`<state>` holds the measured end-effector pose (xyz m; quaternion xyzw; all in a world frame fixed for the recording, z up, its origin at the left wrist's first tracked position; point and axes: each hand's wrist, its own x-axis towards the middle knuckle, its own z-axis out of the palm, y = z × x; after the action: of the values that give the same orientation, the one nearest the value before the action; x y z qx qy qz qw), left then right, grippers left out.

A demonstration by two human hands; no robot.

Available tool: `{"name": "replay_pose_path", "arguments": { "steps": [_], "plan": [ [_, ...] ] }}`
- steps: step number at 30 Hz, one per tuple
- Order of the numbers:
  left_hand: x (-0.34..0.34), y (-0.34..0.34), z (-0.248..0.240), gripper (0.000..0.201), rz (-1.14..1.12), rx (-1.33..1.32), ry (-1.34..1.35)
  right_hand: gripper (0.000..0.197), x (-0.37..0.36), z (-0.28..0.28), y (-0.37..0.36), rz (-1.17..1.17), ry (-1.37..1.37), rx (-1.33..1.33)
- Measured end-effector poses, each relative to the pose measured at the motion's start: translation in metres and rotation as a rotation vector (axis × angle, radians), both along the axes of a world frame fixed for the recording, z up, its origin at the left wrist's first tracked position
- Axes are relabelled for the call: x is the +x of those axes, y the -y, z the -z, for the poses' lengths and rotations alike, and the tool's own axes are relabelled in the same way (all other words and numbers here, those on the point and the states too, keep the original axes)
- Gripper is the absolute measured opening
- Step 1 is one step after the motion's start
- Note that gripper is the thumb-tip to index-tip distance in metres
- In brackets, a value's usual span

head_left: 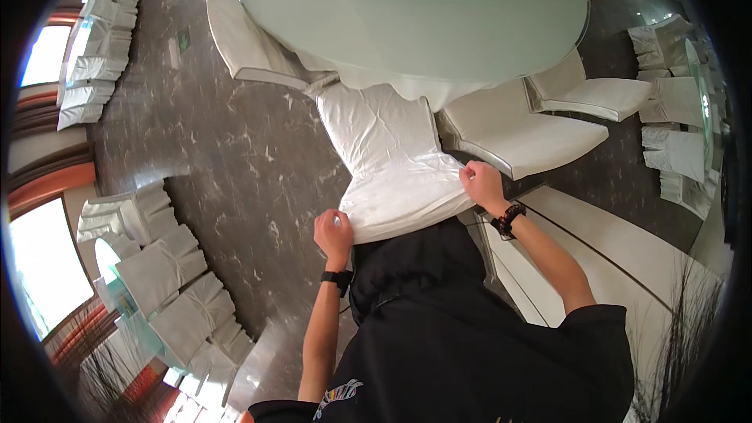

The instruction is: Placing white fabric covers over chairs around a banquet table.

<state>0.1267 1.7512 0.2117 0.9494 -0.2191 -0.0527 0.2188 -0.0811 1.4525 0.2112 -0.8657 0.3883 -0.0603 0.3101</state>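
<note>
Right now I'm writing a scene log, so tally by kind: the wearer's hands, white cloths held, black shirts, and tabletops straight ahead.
Hands: 2 (left hand, right hand)
White cloth: 1
Black shirt: 1
Tabletop: 1
Total: 5

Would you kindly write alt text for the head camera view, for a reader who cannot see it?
A person's left hand and right hand hold the near corners of a wrinkled white cloth, spread out before a large round pale green tabletop. Cream chairs flank the cloth on a dark marbled floor.
</note>
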Motion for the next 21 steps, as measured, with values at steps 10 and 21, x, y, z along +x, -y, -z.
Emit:
{"name": "replay_pose_path", "arguments": {
  "steps": [10,21],
  "plan": [
    [-0.0074,0.0002,-0.0043,0.007,-0.009,0.047,-0.031,0.024,-0.0045,0.0024,0.0012,-0.094,-0.036,-0.028],
    [-0.0025,0.0022,-0.0048,0.013,-0.039,-0.003,-0.123,0.024,0.0012,-0.0034,0.0016,-0.131,-0.097,-0.069]
  ]
}}
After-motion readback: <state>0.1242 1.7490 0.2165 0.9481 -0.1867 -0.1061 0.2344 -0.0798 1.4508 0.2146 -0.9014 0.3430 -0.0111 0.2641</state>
